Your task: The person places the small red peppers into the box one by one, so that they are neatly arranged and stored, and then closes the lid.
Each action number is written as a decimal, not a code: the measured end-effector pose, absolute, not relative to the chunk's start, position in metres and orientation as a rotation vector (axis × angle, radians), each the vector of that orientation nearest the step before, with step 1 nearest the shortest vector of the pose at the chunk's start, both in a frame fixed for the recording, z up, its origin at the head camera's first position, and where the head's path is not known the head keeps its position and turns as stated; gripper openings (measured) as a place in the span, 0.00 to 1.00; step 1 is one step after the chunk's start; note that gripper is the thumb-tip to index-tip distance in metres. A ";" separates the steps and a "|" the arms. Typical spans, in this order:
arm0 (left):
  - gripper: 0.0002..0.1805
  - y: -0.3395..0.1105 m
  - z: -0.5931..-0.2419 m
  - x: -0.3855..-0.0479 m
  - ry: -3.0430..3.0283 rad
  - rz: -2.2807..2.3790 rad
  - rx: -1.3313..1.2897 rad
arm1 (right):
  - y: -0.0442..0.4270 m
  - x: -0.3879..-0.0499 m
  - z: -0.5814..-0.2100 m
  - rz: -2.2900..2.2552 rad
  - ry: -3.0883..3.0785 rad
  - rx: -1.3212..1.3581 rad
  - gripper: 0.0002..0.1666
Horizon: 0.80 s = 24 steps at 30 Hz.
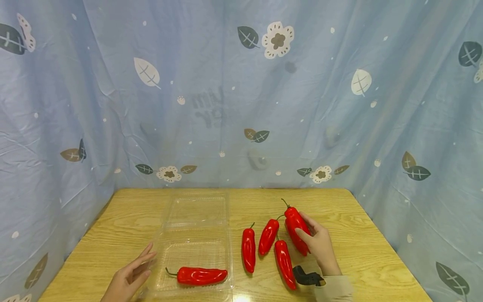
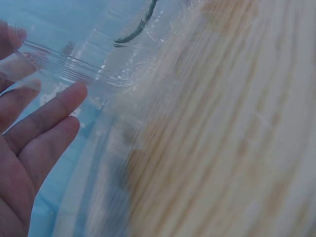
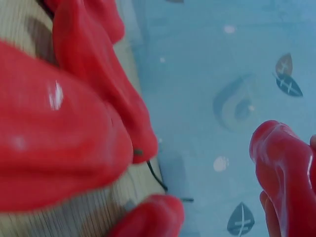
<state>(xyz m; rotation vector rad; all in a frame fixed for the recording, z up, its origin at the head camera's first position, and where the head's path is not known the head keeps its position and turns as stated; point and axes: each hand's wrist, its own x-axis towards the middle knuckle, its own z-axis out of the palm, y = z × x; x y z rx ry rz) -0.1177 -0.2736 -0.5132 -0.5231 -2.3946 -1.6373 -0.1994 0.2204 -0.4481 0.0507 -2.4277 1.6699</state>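
My right hand (image 1: 318,243) grips a glossy red chili pepper (image 3: 289,177) with a dark stem, with the thumb on its near side. Under or right beside it, partly hidden, another pepper shows. Three more lie close by on the table: a pepper (image 1: 248,250), a tilted pepper (image 1: 268,237) and a nearer pepper (image 1: 285,263). At the left, a clear plastic clamshell box (image 1: 231,260) lies open, holding one pepper (image 1: 201,276) sideways. My left hand (image 1: 130,272) has its fingers extended at the box's left edge, seemingly touching it.
The box's lid (image 1: 200,209) lies folded back toward the far side of the wood-grain table (image 1: 362,251). A black strap-like piece (image 1: 307,277) is at my right wrist. A blue patterned curtain (image 1: 226,96) encloses the back and sides.
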 end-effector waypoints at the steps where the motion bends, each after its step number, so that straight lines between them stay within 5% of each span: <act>1: 0.22 -0.274 -0.513 -0.118 -2.393 -1.640 -0.529 | 0.218 -0.199 -0.448 1.670 -2.423 0.075 0.32; 24: 0.22 -0.274 -0.515 -0.119 -2.358 -1.595 -0.590 | 0.170 -0.190 -0.448 1.880 -2.358 0.276 0.31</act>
